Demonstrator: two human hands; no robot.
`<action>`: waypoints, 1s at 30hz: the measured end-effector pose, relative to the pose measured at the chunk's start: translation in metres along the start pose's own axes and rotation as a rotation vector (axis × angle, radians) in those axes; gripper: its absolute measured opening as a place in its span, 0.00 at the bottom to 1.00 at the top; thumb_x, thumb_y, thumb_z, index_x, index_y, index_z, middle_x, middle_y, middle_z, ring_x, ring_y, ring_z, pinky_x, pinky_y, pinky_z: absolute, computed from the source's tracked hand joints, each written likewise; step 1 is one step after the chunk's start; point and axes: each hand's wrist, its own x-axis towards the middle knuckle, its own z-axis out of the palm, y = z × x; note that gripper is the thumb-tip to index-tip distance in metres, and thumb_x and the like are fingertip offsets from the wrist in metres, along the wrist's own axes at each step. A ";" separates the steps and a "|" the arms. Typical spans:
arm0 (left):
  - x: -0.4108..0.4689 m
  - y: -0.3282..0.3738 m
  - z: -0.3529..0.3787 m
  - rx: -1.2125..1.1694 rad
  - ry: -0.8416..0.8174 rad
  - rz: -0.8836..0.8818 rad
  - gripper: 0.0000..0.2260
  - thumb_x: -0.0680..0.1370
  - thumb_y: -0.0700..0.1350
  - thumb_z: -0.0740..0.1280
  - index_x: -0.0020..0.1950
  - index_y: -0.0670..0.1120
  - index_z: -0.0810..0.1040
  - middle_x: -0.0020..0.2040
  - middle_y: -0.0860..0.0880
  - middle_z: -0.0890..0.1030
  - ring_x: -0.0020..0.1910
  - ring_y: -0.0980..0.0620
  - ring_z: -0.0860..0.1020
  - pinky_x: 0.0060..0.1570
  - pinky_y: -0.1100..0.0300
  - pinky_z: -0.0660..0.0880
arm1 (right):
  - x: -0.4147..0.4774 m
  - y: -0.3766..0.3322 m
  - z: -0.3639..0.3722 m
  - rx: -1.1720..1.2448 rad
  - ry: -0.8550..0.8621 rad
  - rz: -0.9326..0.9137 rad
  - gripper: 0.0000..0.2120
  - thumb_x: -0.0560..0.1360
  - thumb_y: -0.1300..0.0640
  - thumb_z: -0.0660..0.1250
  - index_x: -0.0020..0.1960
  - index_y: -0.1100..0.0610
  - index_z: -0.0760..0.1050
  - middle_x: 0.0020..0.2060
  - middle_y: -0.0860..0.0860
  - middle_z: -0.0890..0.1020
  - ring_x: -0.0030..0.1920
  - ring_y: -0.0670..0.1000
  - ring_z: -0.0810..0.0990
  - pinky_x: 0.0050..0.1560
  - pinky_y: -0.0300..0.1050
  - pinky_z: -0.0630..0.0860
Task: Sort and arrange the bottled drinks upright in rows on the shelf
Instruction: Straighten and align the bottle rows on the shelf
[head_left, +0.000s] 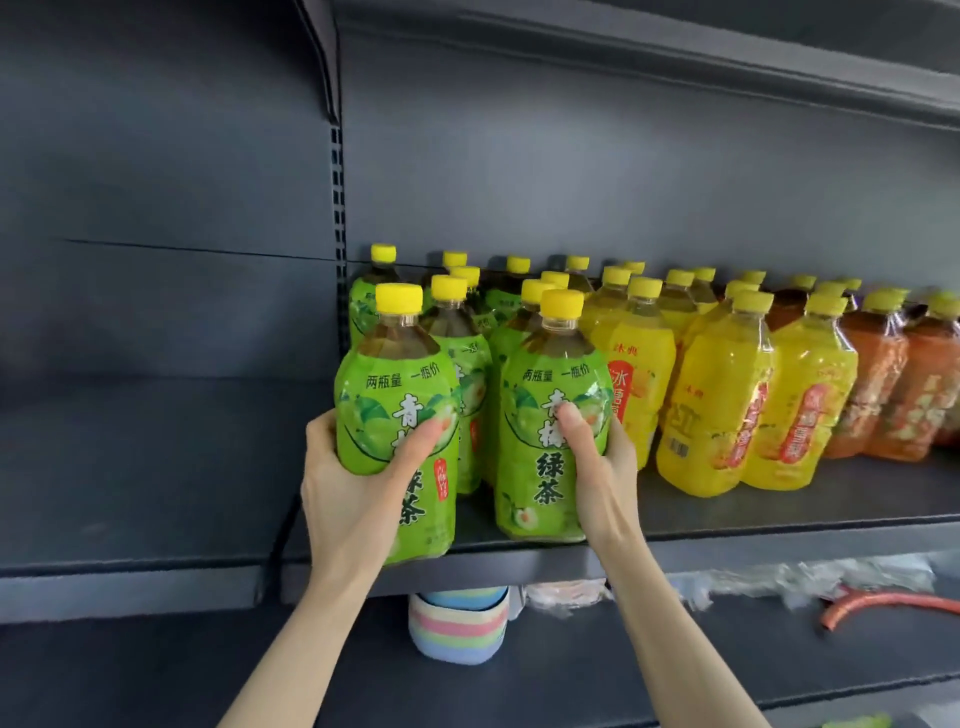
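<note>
My left hand (353, 483) grips a green tea bottle (397, 389) with a yellow cap, upright at the front left edge of the dark shelf (727, 535). My right hand (602, 457) grips a second green tea bottle (550, 415) standing just right of it on the shelf front. Behind them stand several more green tea bottles (462, 322) in rows. To the right are rows of yellow drink bottles (717, 395), then orange-red labelled bottles (883, 384), all upright.
The shelf's upright post (337, 218) rises just left of the bottles; the bay beyond it holds nothing visible. On the lower shelf sit a striped pastel container (457, 629), crumpled clear plastic (779, 577) and an orange hose-like piece (883, 605).
</note>
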 end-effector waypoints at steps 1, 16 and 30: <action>-0.002 -0.001 0.005 0.011 0.019 0.009 0.33 0.52 0.71 0.75 0.52 0.62 0.71 0.48 0.61 0.81 0.47 0.62 0.80 0.47 0.53 0.79 | 0.003 0.003 0.000 0.002 -0.011 -0.001 0.38 0.58 0.27 0.65 0.63 0.44 0.72 0.52 0.30 0.78 0.53 0.27 0.74 0.52 0.23 0.67; 0.026 -0.015 0.043 0.103 0.015 0.036 0.32 0.57 0.69 0.75 0.56 0.59 0.71 0.53 0.58 0.79 0.52 0.58 0.79 0.52 0.51 0.78 | 0.045 0.027 0.027 0.053 -0.122 0.048 0.19 0.63 0.30 0.66 0.47 0.40 0.71 0.39 0.22 0.77 0.43 0.24 0.75 0.37 0.20 0.69; 0.024 -0.017 0.034 0.230 -0.051 0.138 0.35 0.68 0.69 0.63 0.68 0.51 0.62 0.60 0.50 0.72 0.54 0.61 0.74 0.50 0.60 0.74 | 0.035 0.022 0.025 -0.110 -0.151 0.006 0.39 0.69 0.31 0.65 0.72 0.52 0.63 0.58 0.44 0.79 0.58 0.44 0.79 0.60 0.48 0.77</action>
